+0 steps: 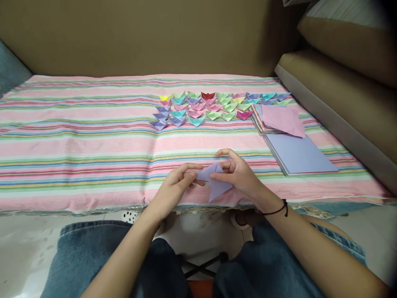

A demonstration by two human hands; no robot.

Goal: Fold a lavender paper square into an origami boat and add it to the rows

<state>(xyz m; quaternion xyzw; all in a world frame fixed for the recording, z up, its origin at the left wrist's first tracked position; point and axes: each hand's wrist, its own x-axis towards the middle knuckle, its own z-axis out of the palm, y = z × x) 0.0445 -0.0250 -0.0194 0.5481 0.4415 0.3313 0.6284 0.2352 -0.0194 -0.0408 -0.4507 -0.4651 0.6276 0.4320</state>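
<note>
I hold 1 folded paper of pale lavender between my 2 hands — it is to the left of the flat lavender stack and nearer to me. My left hand pinches its narrow left end, thumb against fingers. My right hand grasps the wider part, with the thumb pressed flat on the surface and the index finger lifted away from it. The paper looks thin and matte, with sharp creases and a pointed lower tip.

Behind the lavender stack, at its far edge, is a smaller paper pile with a smooth pink sheet on top, set askew. To the left of the lavender stack and farther from me, small paper boats stand in close rows, with peaked ends — mostly pastel, but 1 is deep red. Under the stack lies a striped cloth, softly wrinkled. To the right of the stack are thick brown cushions with rounded edges.
</note>
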